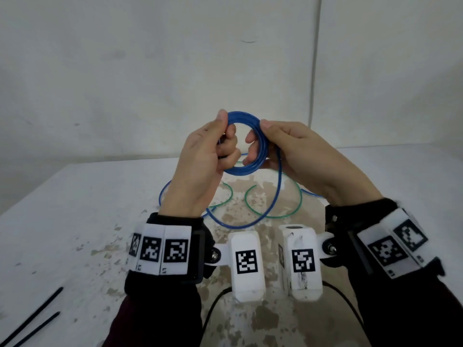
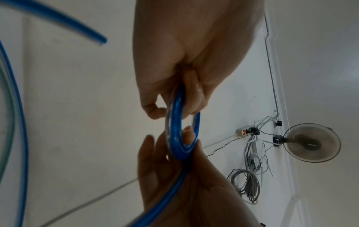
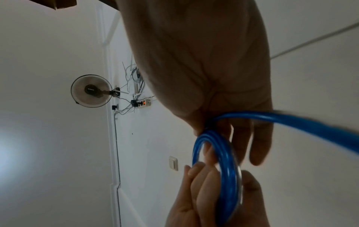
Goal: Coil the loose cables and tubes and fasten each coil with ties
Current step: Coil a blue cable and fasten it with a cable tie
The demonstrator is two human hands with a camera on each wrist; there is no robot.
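Blue tube coil (image 1: 246,144) between both hands

Both hands are raised side by side above the table, wrists toward the person. The left hand (image 1: 200,159) has its thumb upright and fingers curled, gripping the blue coil (image 1: 260,146) on its left side. The right hand (image 1: 295,151) pinches the coil's right side between thumb and curled fingers.

- Head view: bright, even, soft light; faint shadows; wide-angle bending at the edges.
- Wrist views: dimmer, greyish, the hands underlit and dark.
- Right wrist view: pale glare at the left edge; near blue tube (image 3: 303,124) blurred.
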